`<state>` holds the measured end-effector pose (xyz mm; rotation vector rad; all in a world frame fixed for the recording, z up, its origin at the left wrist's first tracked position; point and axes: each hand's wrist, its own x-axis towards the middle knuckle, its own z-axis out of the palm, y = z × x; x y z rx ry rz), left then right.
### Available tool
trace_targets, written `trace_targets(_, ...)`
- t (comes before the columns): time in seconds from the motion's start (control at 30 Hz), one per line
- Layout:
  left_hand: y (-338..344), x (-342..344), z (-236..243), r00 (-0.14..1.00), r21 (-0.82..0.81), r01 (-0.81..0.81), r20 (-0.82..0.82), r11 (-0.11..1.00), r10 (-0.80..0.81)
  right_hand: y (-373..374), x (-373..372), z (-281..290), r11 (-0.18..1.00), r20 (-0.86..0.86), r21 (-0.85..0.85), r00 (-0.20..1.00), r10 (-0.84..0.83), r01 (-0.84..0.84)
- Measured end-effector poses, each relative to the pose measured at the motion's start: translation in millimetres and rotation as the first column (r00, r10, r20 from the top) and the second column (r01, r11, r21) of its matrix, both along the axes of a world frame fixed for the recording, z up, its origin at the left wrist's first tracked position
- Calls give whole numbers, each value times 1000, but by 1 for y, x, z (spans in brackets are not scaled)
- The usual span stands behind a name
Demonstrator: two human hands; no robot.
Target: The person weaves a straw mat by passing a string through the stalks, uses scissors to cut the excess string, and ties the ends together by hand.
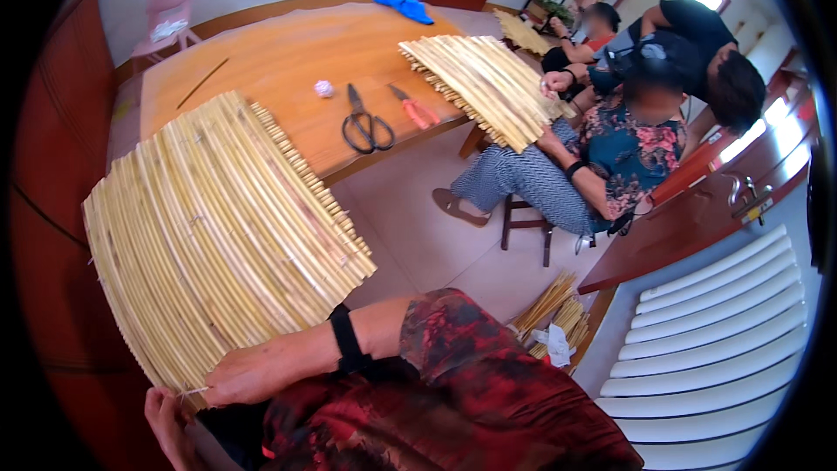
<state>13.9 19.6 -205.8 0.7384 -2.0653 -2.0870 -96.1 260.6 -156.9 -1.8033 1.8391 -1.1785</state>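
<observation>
The mat of pale stalks [209, 235], stalks laid side by side, is in front of the person; its far end overlaps the left part of the wooden table [288, 52] in view, and its near end reaches the hands. Small ties show in rows across its surface. The right hand [242, 378], with a black band on the wrist, is at the near edge of the mat, its fingers closed on a white cord [193, 391]. The left hand [166, 421] is just beside it, fingers bent at the cord's other side; whether it grips cannot be determined. On the table, beyond the mat, are a thin stick [202, 83], a small pale ball [323, 88], black-handled scissors [366, 133] and red-handled pliers [416, 108], with a blue cloth [404, 8] at the far edge. To the right, a seated co-worker [641, 144] has hands on a second mat [479, 83]. A bundle of stalks [568, 318] lies on the floor near a white radiator [711, 353].
</observation>
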Motion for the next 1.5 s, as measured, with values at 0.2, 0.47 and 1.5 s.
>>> trace_targets(0.2,-3,2,12,950,-528,292,260,797,-176,-11,-11,-12,990,-77,129,995,63,-52)
trace_targets(0.47,-22,-1,-13,925,-507,380,224,773,-308,-25,-22,-10,999,-199,54,980,12,-2)
trace_targets(1.5,36,2,27,986,-647,-164,-90,745,139,-20,-36,28,955,-292,283,941,171,-86)
